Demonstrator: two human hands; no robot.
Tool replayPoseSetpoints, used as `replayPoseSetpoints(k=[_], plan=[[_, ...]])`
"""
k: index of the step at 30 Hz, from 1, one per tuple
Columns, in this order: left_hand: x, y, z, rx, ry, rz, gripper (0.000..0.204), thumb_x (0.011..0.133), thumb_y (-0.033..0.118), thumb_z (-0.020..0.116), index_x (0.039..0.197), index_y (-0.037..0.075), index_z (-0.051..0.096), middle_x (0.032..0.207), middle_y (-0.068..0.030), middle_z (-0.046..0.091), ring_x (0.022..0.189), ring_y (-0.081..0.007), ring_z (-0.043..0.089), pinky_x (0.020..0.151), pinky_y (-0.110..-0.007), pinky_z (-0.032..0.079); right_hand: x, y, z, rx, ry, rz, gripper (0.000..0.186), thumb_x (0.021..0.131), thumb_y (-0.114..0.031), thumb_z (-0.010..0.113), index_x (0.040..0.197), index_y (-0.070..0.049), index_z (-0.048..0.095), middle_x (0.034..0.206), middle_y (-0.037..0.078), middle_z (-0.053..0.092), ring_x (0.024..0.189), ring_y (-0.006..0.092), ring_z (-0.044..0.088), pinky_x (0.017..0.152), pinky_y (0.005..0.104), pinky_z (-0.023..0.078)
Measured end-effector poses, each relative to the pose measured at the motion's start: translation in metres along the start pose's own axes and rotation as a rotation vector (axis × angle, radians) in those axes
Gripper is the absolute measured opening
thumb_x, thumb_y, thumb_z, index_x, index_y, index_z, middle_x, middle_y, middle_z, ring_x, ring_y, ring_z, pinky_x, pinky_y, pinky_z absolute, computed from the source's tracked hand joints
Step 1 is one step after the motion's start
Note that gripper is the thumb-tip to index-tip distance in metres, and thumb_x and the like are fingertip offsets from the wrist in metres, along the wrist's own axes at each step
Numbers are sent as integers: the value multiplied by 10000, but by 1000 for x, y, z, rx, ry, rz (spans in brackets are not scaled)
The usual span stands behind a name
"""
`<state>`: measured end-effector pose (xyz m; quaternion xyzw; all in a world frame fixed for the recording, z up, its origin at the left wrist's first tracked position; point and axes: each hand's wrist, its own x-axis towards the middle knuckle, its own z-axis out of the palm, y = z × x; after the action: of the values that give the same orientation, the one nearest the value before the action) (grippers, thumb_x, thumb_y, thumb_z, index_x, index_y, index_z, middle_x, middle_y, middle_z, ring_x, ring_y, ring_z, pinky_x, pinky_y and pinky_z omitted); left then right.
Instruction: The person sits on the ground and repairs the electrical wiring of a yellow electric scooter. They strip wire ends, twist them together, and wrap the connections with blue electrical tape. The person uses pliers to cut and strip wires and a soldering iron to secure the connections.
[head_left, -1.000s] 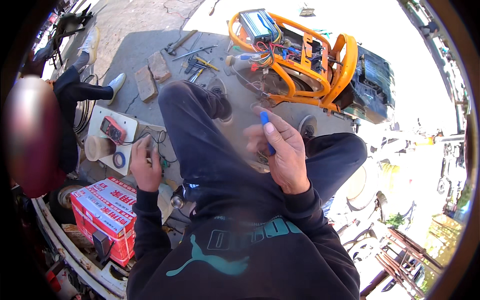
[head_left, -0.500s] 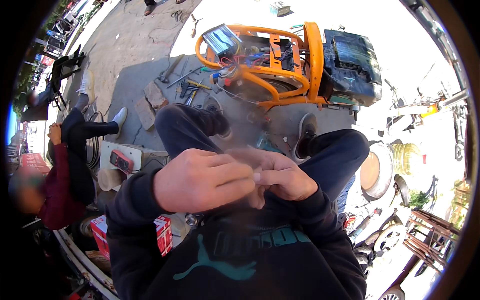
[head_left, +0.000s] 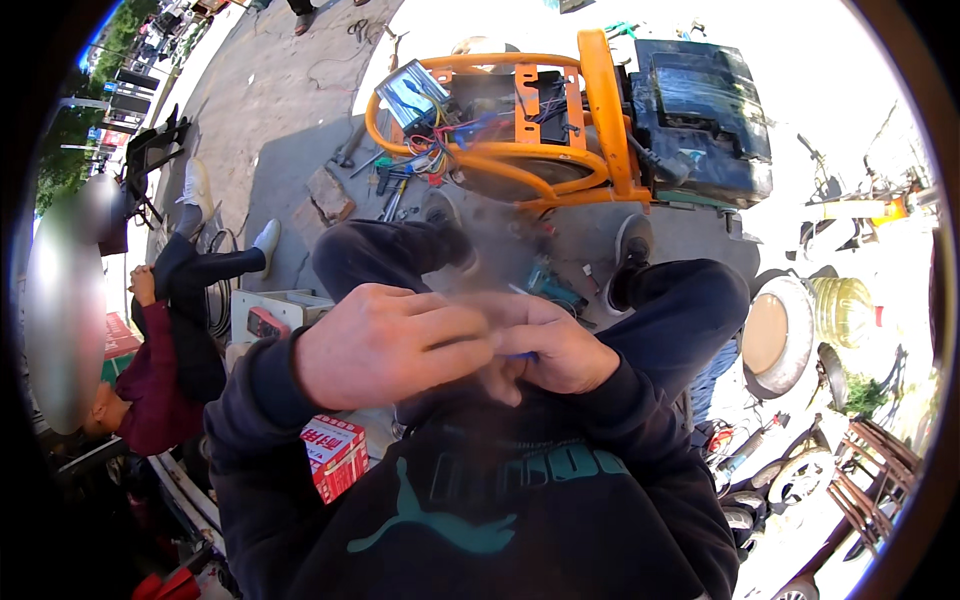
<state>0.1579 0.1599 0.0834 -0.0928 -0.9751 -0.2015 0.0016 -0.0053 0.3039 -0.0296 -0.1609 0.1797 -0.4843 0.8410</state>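
Your two bare hands meet in front of your black long-sleeved top with a teal print point(head_left: 600, 530), between the spread knees of your dark trousers point(head_left: 690, 305). Right hand point(head_left: 560, 347): thumb and fingers are closed on a narrow blue piece point(head_left: 518, 356), of which only a sliver shows at the thumb; its material is unclear. Left hand point(head_left: 385, 345): back upward, fingers bent and bunched, their tips against or just beside the right fingertips. The contact zone is blurred and covered, so you cannot tell whether the left fingers grip anything or how far they are parted.

Ground beyond your feet: an orange tubular metal frame point(head_left: 608, 120), carrying a silver finned metal box point(head_left: 410, 95) with loose multicoloured wires point(head_left: 430, 152) beside it. A large black plastic case point(head_left: 700, 120) sits at the frame's right end. A teal-green tool point(head_left: 555, 287) lies between your shoes.

Left side: a red handheld meter point(head_left: 267, 323) on a low white stand point(head_left: 285, 299), near your left sleeve; a red-and-white cardboard box point(head_left: 337, 457) below that forearm. A seated person in a maroon top point(head_left: 170, 375) is farther left.
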Motion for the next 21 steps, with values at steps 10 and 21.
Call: replayPoseSetpoints(k=[10,21], plan=[[31,-37,-12,-110,89,-327,233,844,28,738,1048,48,627,1007,-105,699,812,-304,708,681,-360,558,3,-31,-28,66,28,-5,568,984,-189,537,1502,13,424,786,163,680,645,218,657,598,313,533],[44,-33,2,-15,20,-38,399,704,125,852,1077,88,716,1029,-57,681,808,-229,690,635,-340,554,-15,-33,-26,111,60,-49,502,989,-174,543,1421,58,437,738,194,660,545,222,615,518,284,505]])
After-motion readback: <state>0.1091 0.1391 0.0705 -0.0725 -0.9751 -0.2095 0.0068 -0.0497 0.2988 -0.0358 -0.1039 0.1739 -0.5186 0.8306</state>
